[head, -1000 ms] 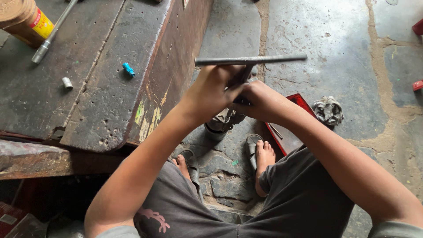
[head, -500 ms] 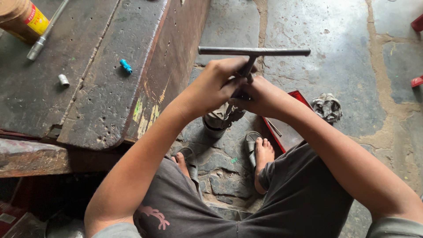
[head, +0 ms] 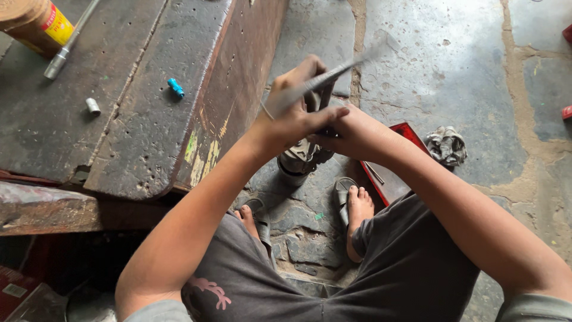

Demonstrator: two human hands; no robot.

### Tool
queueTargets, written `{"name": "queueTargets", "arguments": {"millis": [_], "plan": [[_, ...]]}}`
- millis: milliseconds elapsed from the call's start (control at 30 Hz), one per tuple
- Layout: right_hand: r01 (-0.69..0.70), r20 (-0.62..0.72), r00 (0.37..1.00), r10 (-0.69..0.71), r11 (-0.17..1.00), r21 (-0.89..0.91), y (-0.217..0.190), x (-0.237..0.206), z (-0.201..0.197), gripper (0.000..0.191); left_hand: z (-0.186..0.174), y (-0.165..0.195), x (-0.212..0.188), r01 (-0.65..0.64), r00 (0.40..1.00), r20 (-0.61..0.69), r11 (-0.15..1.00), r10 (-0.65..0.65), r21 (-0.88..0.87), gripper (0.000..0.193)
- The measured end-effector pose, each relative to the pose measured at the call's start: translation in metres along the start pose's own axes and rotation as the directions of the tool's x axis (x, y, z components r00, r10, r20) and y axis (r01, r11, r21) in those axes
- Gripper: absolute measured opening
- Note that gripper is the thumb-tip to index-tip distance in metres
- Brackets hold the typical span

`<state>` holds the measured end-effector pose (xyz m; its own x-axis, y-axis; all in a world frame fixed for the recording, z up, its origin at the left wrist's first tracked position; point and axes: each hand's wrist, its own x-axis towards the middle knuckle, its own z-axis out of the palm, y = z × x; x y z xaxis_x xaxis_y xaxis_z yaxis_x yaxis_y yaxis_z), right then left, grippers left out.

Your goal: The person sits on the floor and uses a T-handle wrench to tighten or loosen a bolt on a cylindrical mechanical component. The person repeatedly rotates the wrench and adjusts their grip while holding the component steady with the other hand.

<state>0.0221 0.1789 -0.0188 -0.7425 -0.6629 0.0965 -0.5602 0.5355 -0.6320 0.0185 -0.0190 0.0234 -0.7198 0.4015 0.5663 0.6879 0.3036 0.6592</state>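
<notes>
My left hand (head: 296,113) and my right hand (head: 348,131) both grip a metal T-handle wrench (head: 325,79). Its long crossbar is blurred and slants up to the right. The wrench's shaft runs down into a round metal part (head: 297,162) standing on the stone floor between my feet. My hands cover the middle of the tool, so the joint of shaft and crossbar is hidden.
A worn wooden bench (head: 137,95) stands at the left, bearing a small blue piece (head: 175,87), a small silver socket (head: 93,106), a long socket bar (head: 68,43) and a yellow can (head: 36,21). A red tray (head: 390,173) and a crumpled rag (head: 447,145) lie on the floor at right.
The crossbar has turned from lying level to slanting, its right end up. Both hands stayed on the wrench above the metal part.
</notes>
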Motion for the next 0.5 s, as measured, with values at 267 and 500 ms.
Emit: {"name": "queueTargets", "arguments": {"millis": [267, 500], "plan": [[0.110, -0.052, 0.993, -0.110, 0.994, -0.010, 0.000, -0.002, -0.005, 0.019, -0.007, 0.009, -0.009, 0.002, 0.976, 0.218, 0.994, 0.023, -0.112, 0.024], [0.317, -0.129, 0.938, -0.321, 0.947, -0.052, -0.001, -0.006, -0.008, 0.027, -0.004, 0.012, -0.006, -0.022, 0.992, 0.117, 0.985, 0.043, -0.168, 0.018]]}}
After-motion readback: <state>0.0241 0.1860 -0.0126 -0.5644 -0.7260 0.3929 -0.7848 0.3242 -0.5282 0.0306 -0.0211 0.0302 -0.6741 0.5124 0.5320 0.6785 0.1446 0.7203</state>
